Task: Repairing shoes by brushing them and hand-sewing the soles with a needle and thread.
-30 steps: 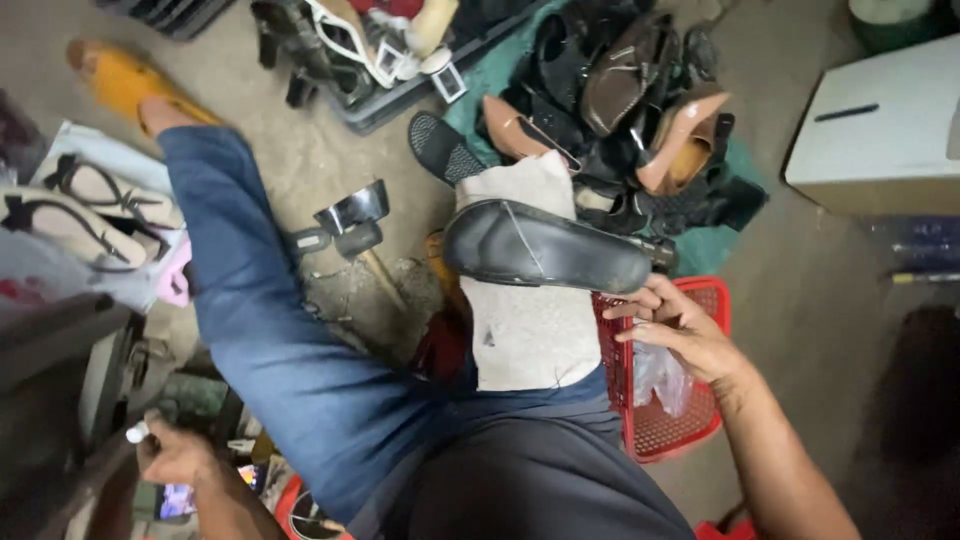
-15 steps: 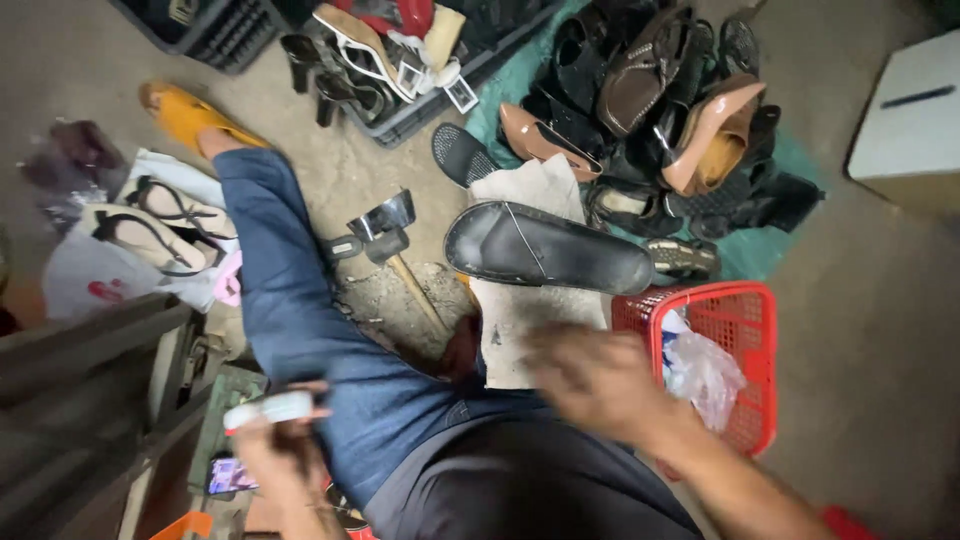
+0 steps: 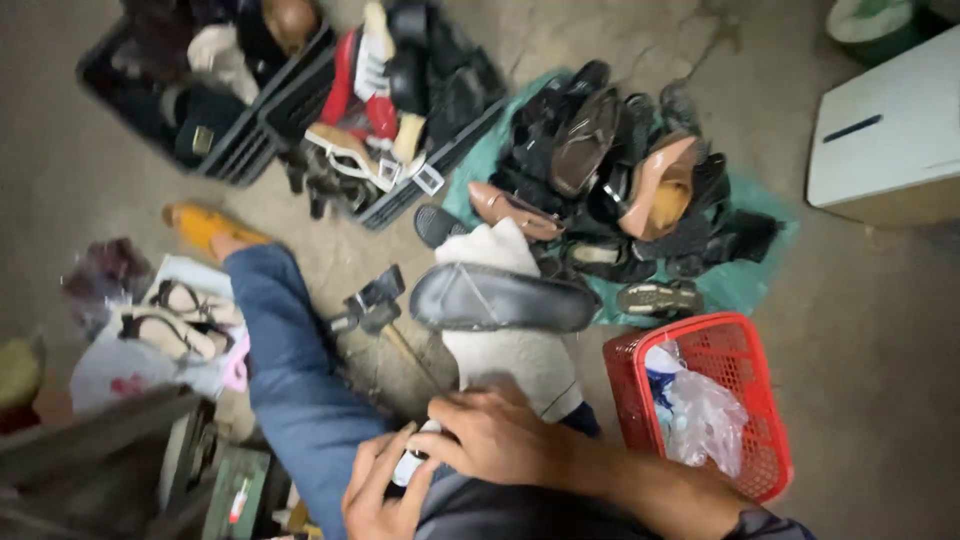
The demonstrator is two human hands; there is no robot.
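Both hands, left hand (image 3: 385, 492) and right hand (image 3: 497, 438), have fingers clamped on a small white tube (image 3: 410, 466); black shoe (image 3: 503, 299) just above looks untouched.

Small white tube-like object (image 3: 410, 466) mostly hidden between left hand (image 3: 385, 490) and right hand (image 3: 500, 437), kind unclear. Left hand's wrist cut by bottom edge. White box (image 3: 885, 135) cut by right edge. Dark plastic crate (image 3: 215, 150) contents blurred.
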